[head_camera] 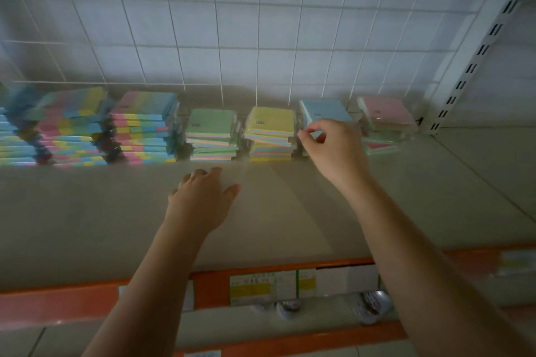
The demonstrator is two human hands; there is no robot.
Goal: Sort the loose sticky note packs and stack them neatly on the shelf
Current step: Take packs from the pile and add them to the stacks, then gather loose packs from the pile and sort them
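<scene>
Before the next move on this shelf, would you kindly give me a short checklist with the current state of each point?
1. Right hand at the blue-topped stack: ok, its thumb and forefinger are curled together at that stack's front edge.
2. Actual hold on a pack: cannot tell, the hand hides the contact.
3. Left hand free: ok, it lies flat on the bare shelf and holds nothing.
4. Green-topped stack and yellow-topped stack square: not ok, several packs sit slightly askew.
5. Pink-topped stack tidy: not ok, its packs look tilted and shifted.
6. Free space in front of the row: ok.
</scene>
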